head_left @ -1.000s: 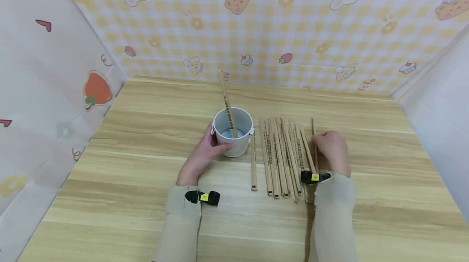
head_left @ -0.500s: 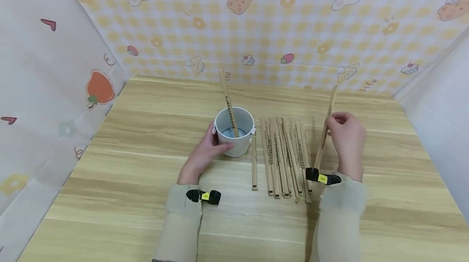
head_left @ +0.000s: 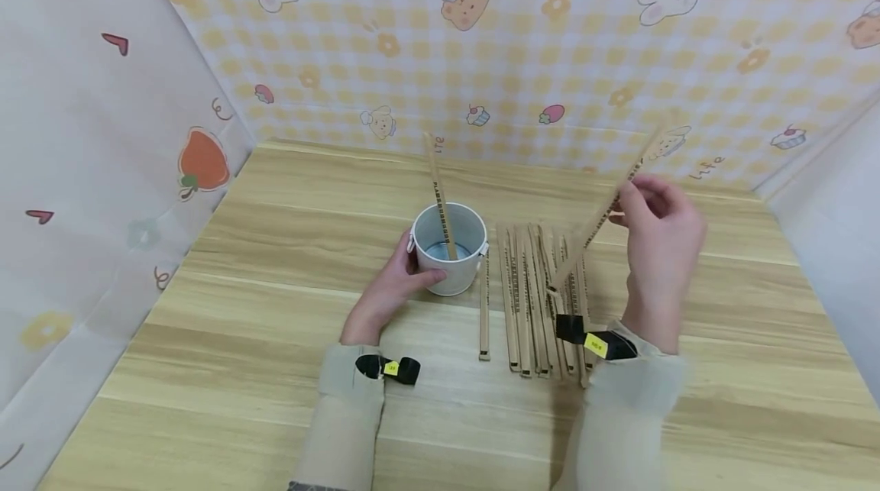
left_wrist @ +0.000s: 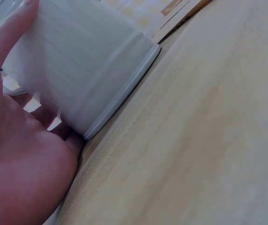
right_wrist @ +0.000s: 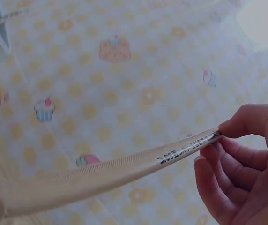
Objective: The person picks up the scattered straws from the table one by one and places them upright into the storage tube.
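A small white metal bucket [head_left: 459, 276] stands upright on the wooden table, one straw in a printed brown paper wrapper [head_left: 441, 193] leaning inside it. My left hand [head_left: 390, 291] grips the bucket's left side, thumb across the front; the left wrist view shows its fingers around the bucket wall [left_wrist: 73, 56] near the base. Between thumb and fingertips, my right hand [head_left: 665, 235] pinches another paper-wrapped straw [head_left: 596, 227], held up at a slant. Its lower end overlaps the row of wrapped straws [head_left: 528, 323] on the table. In the right wrist view this straw [right_wrist: 101, 180] stretches left from the fingertips.
One wrapped straw [head_left: 484, 327] lies apart, just right of the bucket. Behind the table [head_left: 275, 247] hangs a yellow checked cloth [head_left: 522, 56] with cartoon prints, and a white printed sheet [head_left: 103, 170] closes off the left side.
My right hand has lifted a wrapped straw from the right end of the row and raised it, tilting its top to the right. My left hand stays on the bucket.
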### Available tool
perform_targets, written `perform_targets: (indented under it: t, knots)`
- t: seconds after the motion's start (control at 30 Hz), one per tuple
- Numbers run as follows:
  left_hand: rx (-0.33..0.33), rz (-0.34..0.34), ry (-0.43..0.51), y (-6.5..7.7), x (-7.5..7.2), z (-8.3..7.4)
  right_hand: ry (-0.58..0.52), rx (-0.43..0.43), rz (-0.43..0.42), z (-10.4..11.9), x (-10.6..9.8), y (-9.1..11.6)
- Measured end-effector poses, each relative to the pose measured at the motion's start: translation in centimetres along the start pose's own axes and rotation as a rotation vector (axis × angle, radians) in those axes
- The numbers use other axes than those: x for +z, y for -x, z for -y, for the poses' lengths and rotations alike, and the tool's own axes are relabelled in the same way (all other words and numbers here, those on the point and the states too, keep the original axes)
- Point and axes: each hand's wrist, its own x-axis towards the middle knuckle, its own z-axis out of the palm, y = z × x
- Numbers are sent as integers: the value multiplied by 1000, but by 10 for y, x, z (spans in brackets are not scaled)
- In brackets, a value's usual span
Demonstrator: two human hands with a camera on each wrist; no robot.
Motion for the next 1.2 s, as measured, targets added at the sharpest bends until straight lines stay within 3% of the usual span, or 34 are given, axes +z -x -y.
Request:
perform_targets:
  t: [0.27, 0.6, 0.73, 0.87, 1.2]
  knots:
    - [7, 3, -1, 0, 0, 2, -292, -111, 9, 9, 26, 12]
    - [22, 12, -5, -1, -2, 3, -384, -218, 86, 11, 53, 27]
    - [23, 10, -12, -1, -1, 2, -296, -253, 155, 13, 67, 37]
    - [16, 6, -16, -1, 0, 0, -124, -296, 235, 10, 79, 45]
    - [15, 4, -25, 0, -1, 0, 325, -420, 329, -40, 98, 39]
